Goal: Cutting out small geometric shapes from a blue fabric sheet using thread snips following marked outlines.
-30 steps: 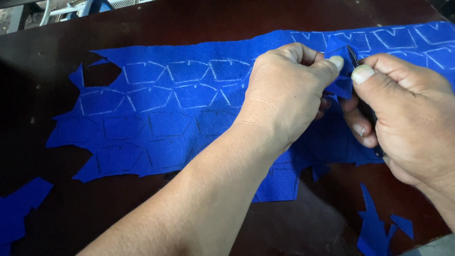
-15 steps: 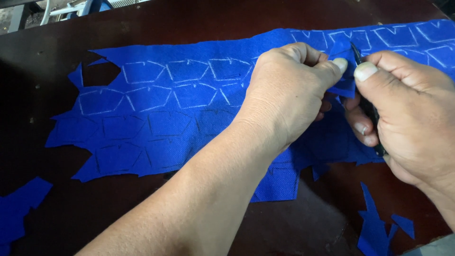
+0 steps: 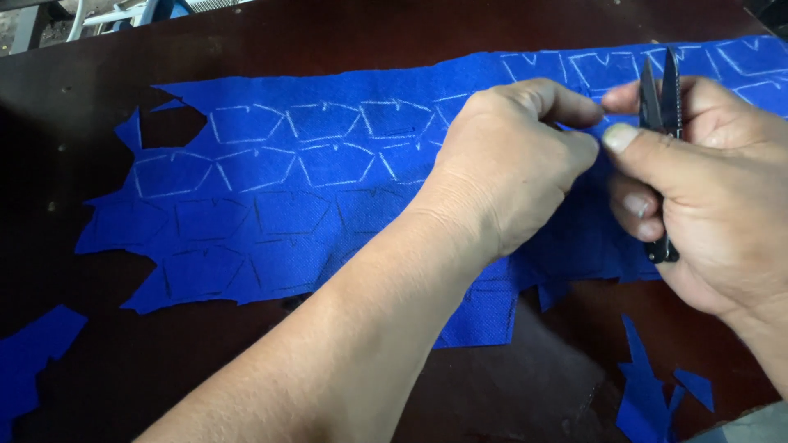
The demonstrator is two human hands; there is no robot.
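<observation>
Two of your fingertips on the left hand (image 3: pixel 509 164) pinch the edge of the long blue felt sheet marked with chalk outlines (image 3: pixel 328 197), the remaining fingers curled over the cloth. Just to the right, your right hand (image 3: pixel 706 197) is closed around a pair of small black thread snips (image 3: pixel 661 123), thumb pressing the handle; the blades point to the far side and look nearly together.

The sheet lies flat across the dark brown wooden table (image 3: pixel 246 49), running from the left to the far right corner. Its left end and near edge are ragged with notches where shapes have been cut away, and blue felt scraps (image 3: pixel 648 394) lie near right and near left. Most outlined shapes, white ones far and darker ones near, remain uncut, so I judge the cutting barely begun.
</observation>
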